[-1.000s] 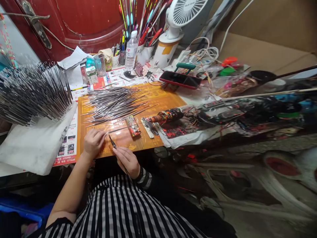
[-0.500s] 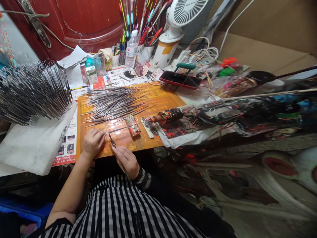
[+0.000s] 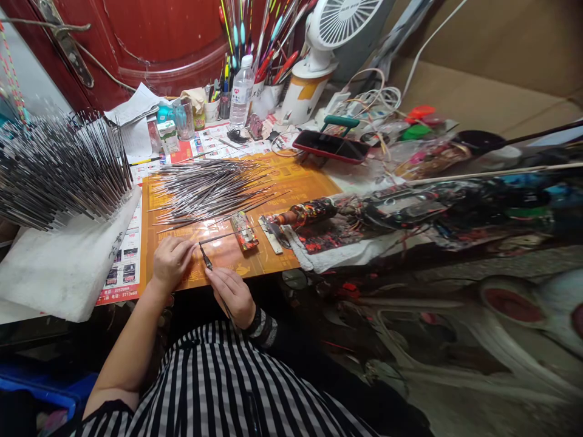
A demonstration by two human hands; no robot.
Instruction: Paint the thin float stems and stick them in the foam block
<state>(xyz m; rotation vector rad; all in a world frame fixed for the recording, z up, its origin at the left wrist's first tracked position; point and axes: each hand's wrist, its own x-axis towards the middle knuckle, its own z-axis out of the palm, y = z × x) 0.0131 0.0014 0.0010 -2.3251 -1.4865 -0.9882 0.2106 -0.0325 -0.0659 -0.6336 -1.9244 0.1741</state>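
Fingers pinched, my left hand grips the near end of a slim dark float stick over the front of the orange mat. The stick slants to the right, its far end across a small paint-spattered block. My right hand is closed around a thin brush-like tool, whose dark tip points up at the stick close to my left fingertips. Whether the tip touches the stick is too small to tell. Beyond my hands lies a loose pile of similar dark sticks.
A dense bunch of upright sticks stands in white foam at the left. Behind are a water bottle, a white fan and a propped phone. A paint-crusted handled tool lies on the right, beside clutter.
My right hand and the brush-like tool have shifted very slightly left. My left hand and the stick look unmoved.
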